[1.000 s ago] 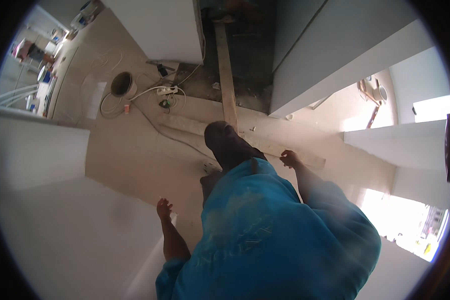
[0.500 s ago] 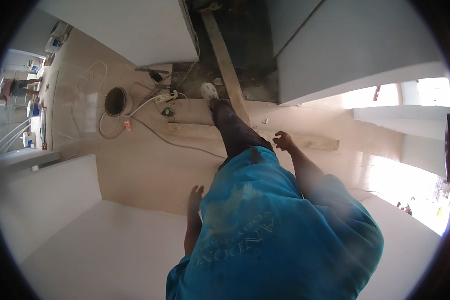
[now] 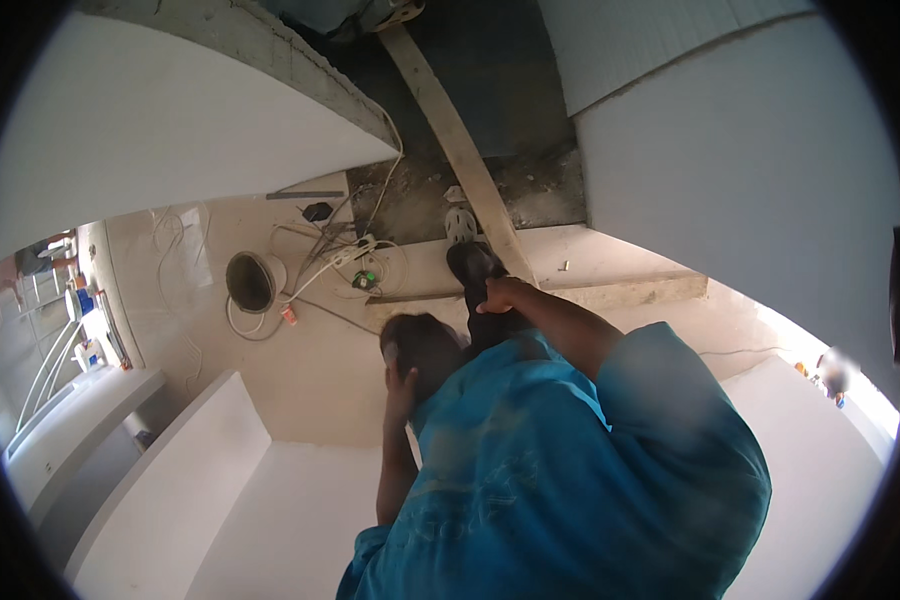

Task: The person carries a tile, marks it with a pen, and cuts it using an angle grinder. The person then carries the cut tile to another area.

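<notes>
My right hand [image 3: 500, 293] is closed on the dark trouser leg [image 3: 473, 265] at my right thigh. On the left, my left hand [image 3: 400, 388] lies with its fingers apart against the side of my bent left knee [image 3: 422, 345], which is covered by the same dark trousers. A pale clog with holes [image 3: 460, 225] shows on my right foot, at the edge of the dark, debris-strewn floor strip. Beside that foot a long wooden plank [image 3: 450, 125] runs away from me. Another plank [image 3: 620, 293] lies crosswise on the tiles, partly hidden behind my legs.
A bucket [image 3: 252, 283] stands left on the tiles, near an orange cup-like thing [image 3: 289, 315]. Tangled cables with a white power strip [image 3: 358, 250] and a green device [image 3: 365, 281] lie ahead. White walls [image 3: 220, 110] flank both sides. Another person [image 3: 32, 262] is far left.
My right hand has moved left and inward onto the trouser leg and closed on it. My left knee has come up into view, with my left hand now against it. The view has shifted.
</notes>
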Demonstrator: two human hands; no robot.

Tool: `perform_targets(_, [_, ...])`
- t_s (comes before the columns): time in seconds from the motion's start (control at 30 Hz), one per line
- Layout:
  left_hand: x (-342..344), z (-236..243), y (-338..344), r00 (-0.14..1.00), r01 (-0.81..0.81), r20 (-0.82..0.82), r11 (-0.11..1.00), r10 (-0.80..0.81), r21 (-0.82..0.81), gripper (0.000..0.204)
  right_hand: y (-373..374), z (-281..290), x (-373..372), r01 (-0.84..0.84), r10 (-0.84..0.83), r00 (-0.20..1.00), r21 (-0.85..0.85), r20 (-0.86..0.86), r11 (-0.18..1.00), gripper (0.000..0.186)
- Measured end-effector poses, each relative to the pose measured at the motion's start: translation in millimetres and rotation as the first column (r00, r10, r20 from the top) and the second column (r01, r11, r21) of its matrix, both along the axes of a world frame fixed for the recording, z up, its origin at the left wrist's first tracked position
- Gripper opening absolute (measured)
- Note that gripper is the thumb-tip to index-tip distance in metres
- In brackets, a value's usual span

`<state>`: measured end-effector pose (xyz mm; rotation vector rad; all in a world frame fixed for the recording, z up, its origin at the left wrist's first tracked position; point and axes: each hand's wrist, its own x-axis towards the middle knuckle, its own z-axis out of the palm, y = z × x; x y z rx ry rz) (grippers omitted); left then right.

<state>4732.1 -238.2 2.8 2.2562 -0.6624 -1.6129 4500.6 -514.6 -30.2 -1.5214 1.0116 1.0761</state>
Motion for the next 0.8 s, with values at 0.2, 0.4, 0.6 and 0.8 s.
perform_targets(0.2, [64, 35, -93, 0.97, 0.185, 0.201, 0.955, -0.139, -0.231, 0.08, 7, -36, 34, 0.16, -0.165, 0.983, -0.069, -0.073, 0.985, 0.085])
perform_targets(0.4, [86, 8, -154, 0.919, 0.351, 0.165, 0.934, -0.358, 0.07, 0.08, 13, -76, 48, 0.336, -0.337, 0.941, -0.064, -0.017, 0.94, 0.083])
perform_targets(0.6, [92, -79, -183, 0.953, 0.302, -0.042, 0.949, -0.299, 0.089, 0.061, 24, -54, 62, 0.522, -0.524, 0.851, -0.141, 0.021, 0.841, 0.081])
perform_targets(0.8, [137, -223, -171, 0.993, -0.069, -0.076, 0.962, 0.092, 0.265, 0.04, 54, -72, 74, 0.555, -0.595, 0.777, -0.222, -0.208, 0.802, 0.08])
